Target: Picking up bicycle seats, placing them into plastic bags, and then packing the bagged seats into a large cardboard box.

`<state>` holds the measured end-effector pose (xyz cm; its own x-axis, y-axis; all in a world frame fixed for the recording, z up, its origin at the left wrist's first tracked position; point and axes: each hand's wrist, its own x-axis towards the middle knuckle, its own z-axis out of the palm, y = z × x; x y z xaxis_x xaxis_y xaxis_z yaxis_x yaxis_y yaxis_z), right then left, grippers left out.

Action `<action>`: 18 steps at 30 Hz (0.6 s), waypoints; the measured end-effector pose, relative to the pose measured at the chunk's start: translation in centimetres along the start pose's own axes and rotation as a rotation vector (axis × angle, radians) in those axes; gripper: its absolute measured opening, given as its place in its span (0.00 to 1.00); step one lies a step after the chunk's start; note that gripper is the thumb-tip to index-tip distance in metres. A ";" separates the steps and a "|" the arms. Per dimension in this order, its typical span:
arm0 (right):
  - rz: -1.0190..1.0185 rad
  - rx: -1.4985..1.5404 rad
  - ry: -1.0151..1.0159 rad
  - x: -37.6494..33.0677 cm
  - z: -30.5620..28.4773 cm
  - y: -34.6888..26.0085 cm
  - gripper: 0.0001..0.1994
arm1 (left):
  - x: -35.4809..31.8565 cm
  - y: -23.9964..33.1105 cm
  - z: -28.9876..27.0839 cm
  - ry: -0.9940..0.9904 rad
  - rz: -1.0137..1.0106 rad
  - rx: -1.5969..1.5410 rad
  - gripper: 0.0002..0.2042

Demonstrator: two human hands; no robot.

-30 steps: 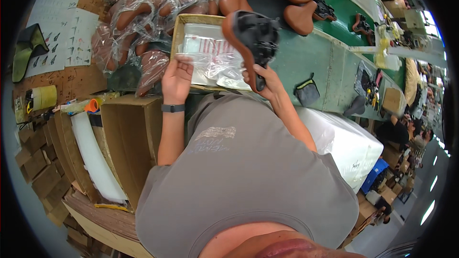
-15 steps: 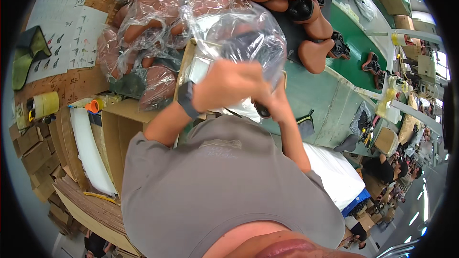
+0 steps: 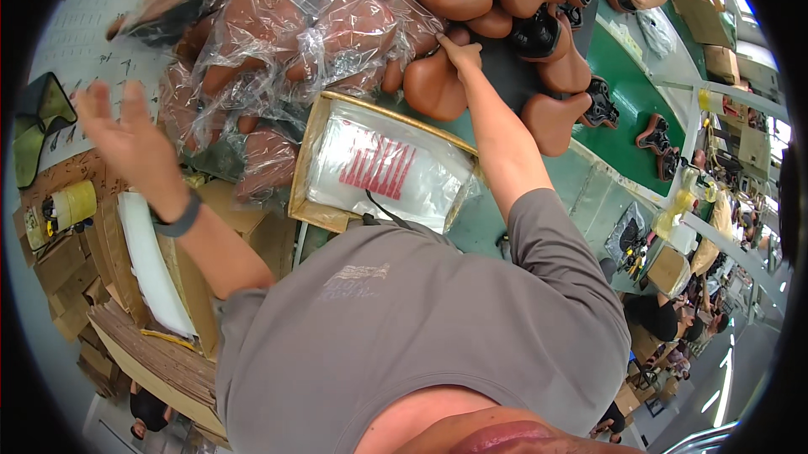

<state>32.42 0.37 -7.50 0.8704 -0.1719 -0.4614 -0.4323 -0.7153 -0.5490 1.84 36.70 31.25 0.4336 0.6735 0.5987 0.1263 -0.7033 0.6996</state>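
Observation:
My left hand (image 3: 130, 138) is off to the left over the paper sheets, fingers spread, holding nothing. Beyond it, a dark and brown shape (image 3: 164, 16), apparently a saddle, is smeared by motion beside the pile of bagged brown bicycle saddles (image 3: 261, 21). My right hand (image 3: 463, 54) reaches to the far middle, its fingers closed around the nose of an unbagged brown bicycle saddle (image 3: 431, 88). Between my arms and close to my chest sits an open cardboard box (image 3: 301, 180) with flat clear plastic bags (image 3: 379, 159) in it, red print on the top one.
Several more bare brown saddles (image 3: 551, 122) lie at the far right on a dark mat and green table. A co-worker's hand (image 3: 648, 0) shows at the top right. Printed sheets (image 3: 76, 42), a yellow tape roll (image 3: 74, 204) and stacked flat cardboard (image 3: 151, 370) are on my left.
Both hands were together over the box with a clear bag. The left has swung far left and opened; the right has moved away from me onto a bare saddle. The box's contents are now uncovered.

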 end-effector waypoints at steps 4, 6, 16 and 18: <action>-0.174 -0.154 0.053 -4.4 -6.6 -0.5 0.52 | -10.7 -3.4 2.1 -0.251 -0.203 -0.127 0.34; -0.393 -0.046 0.163 -9.3 -12.9 -1.4 0.43 | -15.6 -4.2 3.9 -0.413 -0.360 -0.259 0.28; -0.269 1.438 -1.054 -39.2 -26.3 8.3 0.57 | -23.7 10.7 4.6 -0.775 0.341 -0.578 0.36; -0.273 1.706 -1.027 -44.0 -27.1 11.5 0.57 | -23.1 16.7 5.8 -0.766 0.488 -0.700 0.50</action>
<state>-4.44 -18.65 25.40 0.7739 0.6284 -0.0783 -0.6121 0.7107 -0.3467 -0.92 8.06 26.84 0.7598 -0.1203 0.6390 -0.6245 -0.4087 0.6656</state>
